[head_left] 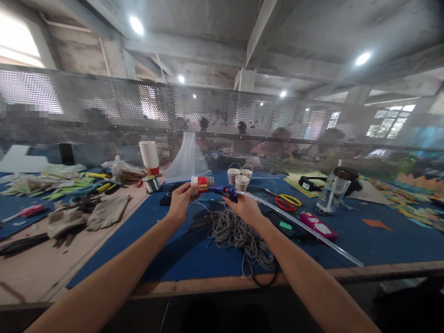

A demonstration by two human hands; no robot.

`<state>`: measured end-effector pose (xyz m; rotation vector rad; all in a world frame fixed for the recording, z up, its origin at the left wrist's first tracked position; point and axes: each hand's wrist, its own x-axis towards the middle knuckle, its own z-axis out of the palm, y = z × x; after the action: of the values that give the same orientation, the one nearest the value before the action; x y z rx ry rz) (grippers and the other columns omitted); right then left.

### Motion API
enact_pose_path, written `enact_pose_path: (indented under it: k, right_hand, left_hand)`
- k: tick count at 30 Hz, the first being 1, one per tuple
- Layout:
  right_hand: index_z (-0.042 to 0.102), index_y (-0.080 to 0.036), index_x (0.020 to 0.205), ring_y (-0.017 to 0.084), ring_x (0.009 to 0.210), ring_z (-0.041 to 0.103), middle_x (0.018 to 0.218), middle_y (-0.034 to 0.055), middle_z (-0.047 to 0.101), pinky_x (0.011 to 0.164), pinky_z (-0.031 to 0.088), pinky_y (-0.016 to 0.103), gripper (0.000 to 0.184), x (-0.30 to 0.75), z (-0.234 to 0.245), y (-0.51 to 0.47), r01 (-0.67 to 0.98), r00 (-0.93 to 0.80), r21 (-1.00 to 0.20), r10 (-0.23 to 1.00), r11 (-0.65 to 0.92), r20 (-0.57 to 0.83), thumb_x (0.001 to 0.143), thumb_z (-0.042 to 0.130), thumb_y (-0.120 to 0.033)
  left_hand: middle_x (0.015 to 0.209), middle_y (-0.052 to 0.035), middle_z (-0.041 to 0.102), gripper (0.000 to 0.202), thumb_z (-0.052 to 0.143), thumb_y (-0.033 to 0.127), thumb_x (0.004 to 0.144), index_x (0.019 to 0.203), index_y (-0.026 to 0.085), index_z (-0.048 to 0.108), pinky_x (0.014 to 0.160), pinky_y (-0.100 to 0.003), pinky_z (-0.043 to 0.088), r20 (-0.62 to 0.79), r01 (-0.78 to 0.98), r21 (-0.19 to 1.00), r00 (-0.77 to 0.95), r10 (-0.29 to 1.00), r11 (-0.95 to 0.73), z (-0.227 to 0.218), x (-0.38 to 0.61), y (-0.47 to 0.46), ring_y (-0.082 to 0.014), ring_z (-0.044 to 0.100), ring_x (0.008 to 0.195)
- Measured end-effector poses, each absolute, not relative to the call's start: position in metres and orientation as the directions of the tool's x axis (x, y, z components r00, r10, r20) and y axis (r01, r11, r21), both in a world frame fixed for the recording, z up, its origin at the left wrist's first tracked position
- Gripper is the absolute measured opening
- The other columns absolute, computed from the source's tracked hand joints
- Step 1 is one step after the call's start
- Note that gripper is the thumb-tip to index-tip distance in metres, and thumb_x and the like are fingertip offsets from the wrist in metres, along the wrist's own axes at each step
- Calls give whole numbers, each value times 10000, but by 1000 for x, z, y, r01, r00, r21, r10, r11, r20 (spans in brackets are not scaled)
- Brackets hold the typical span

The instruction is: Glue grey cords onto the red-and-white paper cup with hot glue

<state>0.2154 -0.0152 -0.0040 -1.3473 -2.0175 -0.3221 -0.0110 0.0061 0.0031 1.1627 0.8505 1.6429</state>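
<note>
This looks like a craft workshop in a big, bare building. The rough grey concrete ceiling [204, 23] has thick beams and round white lights [363, 58]. A long grey metal screen full of tiny holes [121, 104] runs behind the table, and more people [242, 136] show through it. The flat blue table mat [378, 247] has lots of making stuff on it: a blue plastic glue gun with a long clear stick [219, 189], a messy heap of grey cord [239, 231], scissors with red and yellow handles [286, 202] and bright paper scraps [409, 199].
</note>
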Motion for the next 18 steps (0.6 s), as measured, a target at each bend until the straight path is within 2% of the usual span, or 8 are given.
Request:
enact_pose_path:
  k: [4,7,13,18]
  right_hand:
    - [678,-200,1081,239,803,672,862,72,728,712,459,285,431,215,-3,-16,880,-232,-178,728,439,645,918,510,-562]
    - [683,-194,1072,249,819,675,874,79,727,721,463,295,432,214,0,-18,863,-208,-235,739,446,640,910,523,-562]
    - [696,-203,938,218,750,668,776,38,708,700,480,291,389,214,11,-21,715,-139,-516,819,471,556,868,582,-569]
    - [627,-181,1045,157,465,567,538,-30,596,545,478,274,485,218,16,-20,485,-125,-773,907,409,402,840,575,-618]
  left_hand:
    - [892,-63,709,330,802,411,647,847,155,744,794,-341,527,303,-285,900,-131,944,-329,4,-11,5,-207,627,843]
    - [913,-68,712,335,793,414,658,867,156,746,794,-337,530,307,-278,902,-124,944,-330,5,-10,2,-207,631,852]
    - [896,-57,714,337,803,430,635,834,165,739,764,-319,532,289,-274,909,-127,949,-313,4,-11,3,-201,638,846]
    - [904,-57,714,338,808,414,635,839,155,733,771,-319,531,259,-305,910,-107,960,-280,4,-11,4,-185,631,830]
